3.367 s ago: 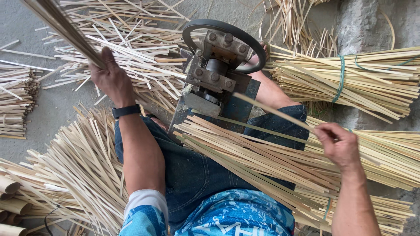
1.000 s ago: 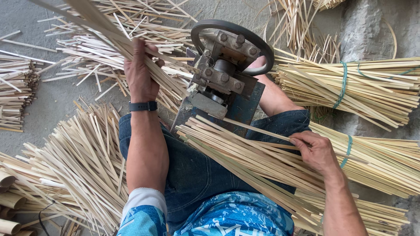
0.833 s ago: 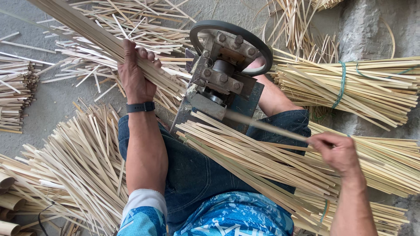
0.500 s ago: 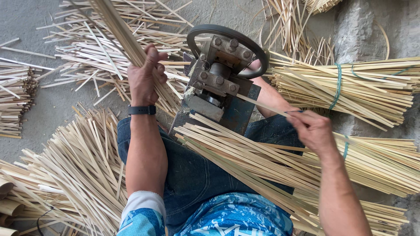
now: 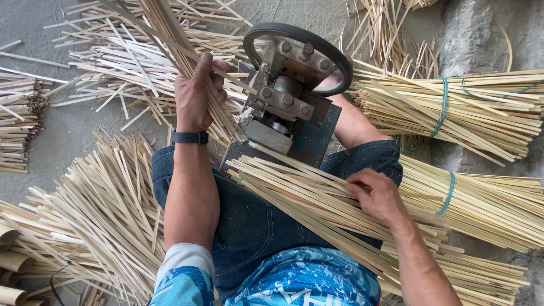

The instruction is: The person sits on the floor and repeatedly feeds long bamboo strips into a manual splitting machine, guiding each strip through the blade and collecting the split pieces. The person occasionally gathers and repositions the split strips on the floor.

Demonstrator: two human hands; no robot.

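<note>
My left hand [image 5: 194, 95], with a black wrist band, grips a bunch of thin bamboo strips [image 5: 170, 35] that runs up and away to the upper left of a small metal splitting machine [image 5: 286, 107] with a round black wheel. My right hand [image 5: 378, 194] rests with fingers curled on a pile of pale bamboo strips [image 5: 300, 192] lying across my lap, pinching at a strip in that pile. The pile's near ends point at the machine's mouth.
Bundles of strips tied with green string [image 5: 453, 107] lie at the right, one more [image 5: 481, 198] beside my right knee. Loose strips [image 5: 102, 198] fan over the floor at the left, short stacked pieces [image 5: 20, 122] at the far left, bamboo tube sections [image 5: 14, 266] at the lower left.
My left hand has swung its bunch of strips from slanting leftwards to more upright. My right hand came back from the machine's mouth down onto the pile on my lap.
</note>
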